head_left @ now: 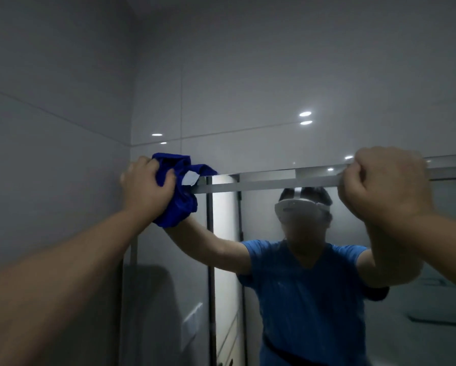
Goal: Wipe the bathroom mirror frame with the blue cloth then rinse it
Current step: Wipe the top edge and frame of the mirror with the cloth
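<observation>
The glossy grey tiled wall [248,75] fills your view from 9 o'clock through 12 to 3, with small round lights glinting on it. Below it, from 6 o'clock outward, hangs the large flat pane of mirror glass [166,273], which shows a reflection [308,286] of you in a blue T-shirt and a white headset, both arms raised.

Across the top of the glass runs the straight silver metal mirror frame [274,180], a narrow rail reaching from just left of centre out to the 3 o'clock edge.

Your left forearm comes in from 8 o'clock and rises to the frame's left end. There your left hand [145,186] has its fingers and thumb curled tightly round the crumpled blue cloth [178,204] of soft fabric, holding it bunched against the top left corner of the frame at about 9 o'clock. Part of the cloth lies over the rail's top edge and part hangs down over the glass.

Your right forearm enters from 4 o'clock. Your right hand [382,180] sits at 3 o'clock, closed like a fist, its fingers hooked over the top edge of the rail and gripping it, knuckles toward you.

A small white tag [190,178] sticks out of the cloth, resting on the rail's end.
</observation>
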`<state>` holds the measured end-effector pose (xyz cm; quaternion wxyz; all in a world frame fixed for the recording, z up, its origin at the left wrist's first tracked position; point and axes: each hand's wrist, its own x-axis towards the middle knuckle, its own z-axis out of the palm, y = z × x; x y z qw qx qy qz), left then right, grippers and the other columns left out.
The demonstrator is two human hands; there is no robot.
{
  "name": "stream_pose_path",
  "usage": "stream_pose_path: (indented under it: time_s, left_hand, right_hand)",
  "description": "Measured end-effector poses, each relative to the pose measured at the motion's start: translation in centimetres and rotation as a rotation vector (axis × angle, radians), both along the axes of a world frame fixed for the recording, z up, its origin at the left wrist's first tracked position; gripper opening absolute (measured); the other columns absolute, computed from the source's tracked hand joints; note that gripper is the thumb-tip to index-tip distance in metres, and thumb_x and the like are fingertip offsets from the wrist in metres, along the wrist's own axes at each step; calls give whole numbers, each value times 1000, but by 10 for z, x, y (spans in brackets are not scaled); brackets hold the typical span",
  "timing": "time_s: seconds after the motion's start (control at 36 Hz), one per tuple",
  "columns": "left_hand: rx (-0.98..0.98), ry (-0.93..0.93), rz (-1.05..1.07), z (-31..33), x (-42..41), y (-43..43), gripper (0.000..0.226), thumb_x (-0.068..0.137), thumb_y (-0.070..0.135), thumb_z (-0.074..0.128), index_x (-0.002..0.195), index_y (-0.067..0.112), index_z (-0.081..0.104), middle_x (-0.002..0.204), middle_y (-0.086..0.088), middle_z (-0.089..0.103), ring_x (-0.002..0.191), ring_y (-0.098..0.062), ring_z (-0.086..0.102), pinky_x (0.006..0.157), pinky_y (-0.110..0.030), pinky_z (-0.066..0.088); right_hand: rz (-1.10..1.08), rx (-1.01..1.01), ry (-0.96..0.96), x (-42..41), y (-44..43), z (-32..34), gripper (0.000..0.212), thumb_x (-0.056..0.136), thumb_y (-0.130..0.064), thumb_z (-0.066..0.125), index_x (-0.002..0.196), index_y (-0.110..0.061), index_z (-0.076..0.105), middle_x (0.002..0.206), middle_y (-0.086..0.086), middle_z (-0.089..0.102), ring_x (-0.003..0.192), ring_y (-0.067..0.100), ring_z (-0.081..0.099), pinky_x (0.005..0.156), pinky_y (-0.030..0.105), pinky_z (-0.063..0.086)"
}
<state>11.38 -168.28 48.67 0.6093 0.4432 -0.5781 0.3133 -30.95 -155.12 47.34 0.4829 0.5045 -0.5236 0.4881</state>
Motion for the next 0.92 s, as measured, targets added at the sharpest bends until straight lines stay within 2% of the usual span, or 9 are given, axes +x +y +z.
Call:
stream_pose_path:
  time_s: [0.11,0.25,0.31,0.36,0.44,0.58,0.72,0.81,0.92]
  left_hand:
    - [-19,14,-53,-6,-46,15,43,93,48,45,94,8,62,101,-12,59,100,-39,55,93,-47,43]
    - [-83,-38,-14,-7,-158,45,38,91,52,56,100,17,69,107,-12,64,102,-38,58,92,-49,44]
    - [-103,-88,-8,-7,-204,58,44,87,61,59,103,22,70,109,-8,63,104,-35,56,93,-48,41]
    - [-111,-144,-31,-8,-246,70,57,80,75,55,106,26,67,109,-5,60,104,-31,52,93,-48,39]
    - [-129,-168,-74,-6,-275,83,59,81,81,49,105,30,63,107,-2,56,102,-27,49,91,-48,40]
    - [-169,-333,-162,1,-237,65,51,92,75,52,115,31,64,110,3,58,103,-19,51,89,-43,46]
    - [-197,-275,-156,-1,-162,32,36,96,68,52,111,36,60,105,13,52,98,-9,44,85,-35,36]
    - [-196,-181,-90,-1,-102,15,36,93,63,57,104,30,64,100,6,57,95,-21,54,83,-35,37]
    - [-28,-44,-48,2,-21,4,45,90,58,48,98,17,65,101,-9,63,98,-37,61,87,-44,48]
  right_hand:
    - [18,-17,16,0,-2,-1,34,98,-31,41,67,-17,43,60,0,38,56,22,36,72,46,42]
    - [33,-40,18,1,-2,0,32,95,-28,44,65,-15,42,60,-1,35,55,26,36,69,43,37]
    - [3,-59,27,1,-1,0,32,93,-29,43,64,-16,40,59,-1,34,54,27,35,66,40,31]
    - [-14,-64,34,-2,-2,1,32,94,-29,42,65,-16,42,59,0,37,54,27,38,64,40,32]
    - [41,-70,34,-5,-1,1,29,94,-27,41,71,-13,49,61,1,41,56,28,41,65,41,32]
    - [69,-49,57,-8,-2,0,31,96,-31,41,70,-17,48,61,-3,40,55,21,38,67,38,29]
    - [50,-66,62,-17,-11,3,28,94,-32,42,67,-23,43,62,-4,42,56,26,41,68,38,32]
    - [79,-82,53,-24,-20,4,27,94,-33,45,69,-29,38,61,-6,41,54,22,42,65,41,42]
    - [107,-104,2,-28,-31,2,26,95,-33,50,73,-40,38,59,-4,42,50,20,43,62,49,49]
